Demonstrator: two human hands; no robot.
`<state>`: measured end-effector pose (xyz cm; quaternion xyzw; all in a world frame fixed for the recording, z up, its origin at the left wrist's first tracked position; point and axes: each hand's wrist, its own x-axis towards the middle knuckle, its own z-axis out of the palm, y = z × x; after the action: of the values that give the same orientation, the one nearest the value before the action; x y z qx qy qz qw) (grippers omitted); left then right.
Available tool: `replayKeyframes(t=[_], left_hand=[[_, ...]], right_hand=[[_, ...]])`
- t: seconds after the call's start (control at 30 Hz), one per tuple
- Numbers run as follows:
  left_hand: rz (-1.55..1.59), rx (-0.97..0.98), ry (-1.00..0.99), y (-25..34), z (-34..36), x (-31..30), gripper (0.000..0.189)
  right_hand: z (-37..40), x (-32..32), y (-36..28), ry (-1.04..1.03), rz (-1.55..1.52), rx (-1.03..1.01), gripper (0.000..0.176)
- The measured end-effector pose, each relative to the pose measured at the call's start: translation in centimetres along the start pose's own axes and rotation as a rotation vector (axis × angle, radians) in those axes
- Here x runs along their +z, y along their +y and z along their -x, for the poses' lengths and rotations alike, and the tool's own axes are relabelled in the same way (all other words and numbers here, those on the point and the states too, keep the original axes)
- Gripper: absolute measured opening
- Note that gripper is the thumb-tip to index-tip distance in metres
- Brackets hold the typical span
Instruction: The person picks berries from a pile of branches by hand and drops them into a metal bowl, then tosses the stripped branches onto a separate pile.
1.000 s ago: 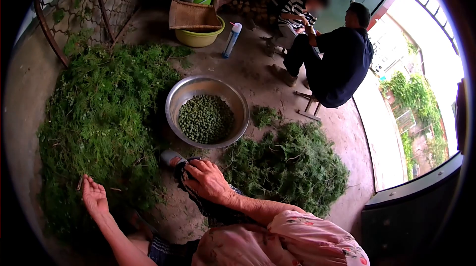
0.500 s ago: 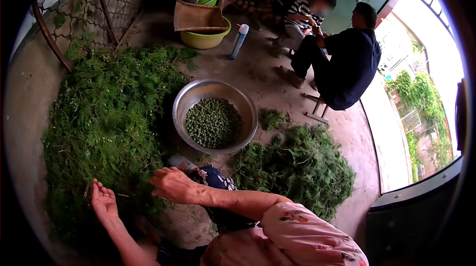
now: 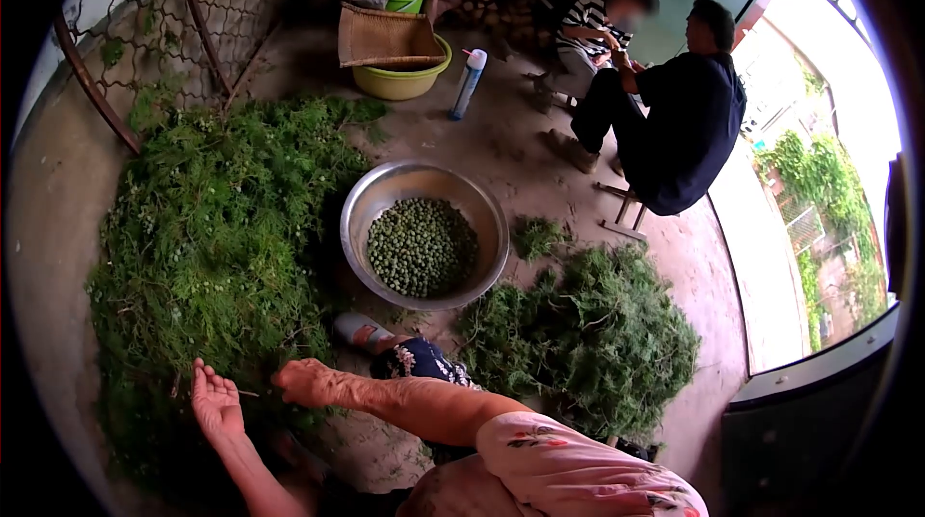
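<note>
At the lower edge of the big green pile of branches (image 3: 222, 238), my left hand (image 3: 216, 399) is palm up with its fingers loosely spread and curved; nothing shows in it. A thin twig lies just right of its fingers. My right hand (image 3: 306, 383) is to the right of it, back up, fingers curled down and together; what they hold, if anything, is too small to tell. Above and right of my hands, a metal basin (image 3: 494, 218) holds green berries (image 3: 421, 247). My hands are apart from each other.
A second pile of branches (image 3: 597, 334) lies right of the basin. Behind are a yellow tub (image 3: 400, 83) with a woven tray (image 3: 387, 35) and a spray can (image 3: 467, 85). Two people sit at the upper right, one (image 3: 689, 132) on a low stool.
My right hand has moved a little left and down, nearer my left hand. The view has shifted slightly, so the basin and piles appear a bit lower and further right.
</note>
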<state>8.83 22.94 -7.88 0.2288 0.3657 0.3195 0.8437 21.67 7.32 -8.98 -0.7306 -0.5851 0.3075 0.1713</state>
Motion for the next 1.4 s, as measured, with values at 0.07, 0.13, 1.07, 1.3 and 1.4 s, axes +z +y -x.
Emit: replayKeyframes(t=[0.07, 0.13, 1.07, 1.3, 1.4], left_hand=[[-0.003, 0.007, 0.026, 0.2, 0.0, 0.2, 0.017], [0.005, 0.010, 0.023, 0.1, 0.1, 0.2, 0.017], [-1.055, 0.158, -0.165, 5.8, 6.9, -0.2, 0.024], [-0.725, -0.031, -0.276, 0.5, 7.9, -15.0, 0.019], [-0.438, -0.028, 0.164, -4.5, 18.9, -3.0, 0.018]], right_hand=[[0.5, -0.6, -0.6, 0.159, -0.107, -0.071, 0.029], [0.5, -1.0, -0.5, 0.148, -0.103, -0.073, 0.029], [7.6, -5.6, 0.6, 0.423, -0.137, -0.115, 0.019], [12.3, -5.6, 1.1, 0.305, -0.090, -0.018, 0.025], [11.1, -4.9, 1.6, 0.376, -0.148, -0.016, 0.025]])
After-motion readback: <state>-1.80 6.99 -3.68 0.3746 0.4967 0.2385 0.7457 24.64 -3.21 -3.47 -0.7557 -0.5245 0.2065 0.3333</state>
